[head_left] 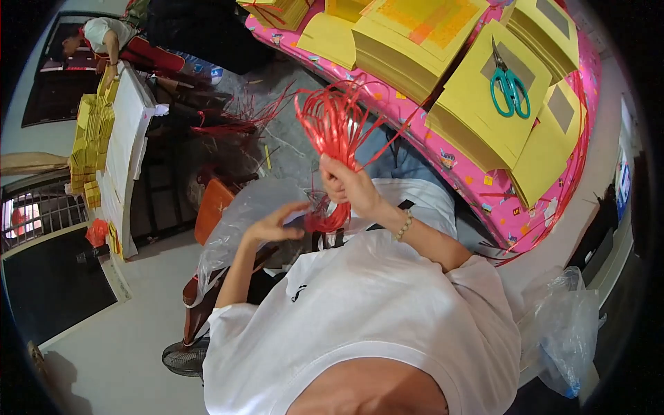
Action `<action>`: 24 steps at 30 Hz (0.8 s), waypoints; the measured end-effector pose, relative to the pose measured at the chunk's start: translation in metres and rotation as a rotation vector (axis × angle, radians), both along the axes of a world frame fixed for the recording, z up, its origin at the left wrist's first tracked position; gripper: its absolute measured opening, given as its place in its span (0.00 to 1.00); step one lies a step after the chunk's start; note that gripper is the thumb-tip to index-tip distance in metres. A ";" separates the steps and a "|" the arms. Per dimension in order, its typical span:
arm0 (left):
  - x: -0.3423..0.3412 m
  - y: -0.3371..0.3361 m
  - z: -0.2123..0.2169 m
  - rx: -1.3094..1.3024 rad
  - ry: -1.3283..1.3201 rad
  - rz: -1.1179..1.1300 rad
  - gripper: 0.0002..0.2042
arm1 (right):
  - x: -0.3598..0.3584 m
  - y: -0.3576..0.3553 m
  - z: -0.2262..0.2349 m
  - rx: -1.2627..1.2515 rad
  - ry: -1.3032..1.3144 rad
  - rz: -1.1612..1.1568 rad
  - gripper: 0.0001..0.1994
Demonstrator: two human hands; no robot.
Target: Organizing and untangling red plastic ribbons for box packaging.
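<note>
A thick bundle of shiny red plastic strips [337, 128] is gripped around its middle by my right hand [348, 185]. Loops of it fan out above the fist, and more strands hang below. My left hand [279, 223] is just left of the hanging part, its fingers apart and nothing in them. At the right, a table with a pink patterned cover [443, 155] bears stacks of yellow paper [408, 52]. Teal-handled scissors [510, 95] lie on one of these stacks.
Loose red strips [238, 117] lie beyond my left hand. A clear plastic bag [242, 214] hangs beside my left arm, near a fan [185, 357]. On the left, a white table [128, 152] stands by more yellow stacks [90, 138]; another person [111, 34] works there.
</note>
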State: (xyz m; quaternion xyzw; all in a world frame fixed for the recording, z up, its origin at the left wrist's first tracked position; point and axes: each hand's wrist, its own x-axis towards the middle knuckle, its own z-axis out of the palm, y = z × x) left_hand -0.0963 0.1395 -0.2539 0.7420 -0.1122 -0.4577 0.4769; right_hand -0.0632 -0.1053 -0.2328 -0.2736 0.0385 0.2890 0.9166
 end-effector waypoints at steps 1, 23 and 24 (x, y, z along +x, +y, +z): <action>0.015 -0.013 0.012 -0.098 0.071 0.146 0.40 | -0.005 0.002 0.004 -0.047 0.002 0.046 0.16; 0.088 -0.149 0.080 -1.055 0.319 0.175 0.23 | -0.030 -0.019 0.030 0.060 -0.137 0.231 0.16; 0.089 -0.148 0.084 -0.991 0.361 0.225 0.17 | -0.027 -0.021 0.029 0.059 -0.145 0.236 0.16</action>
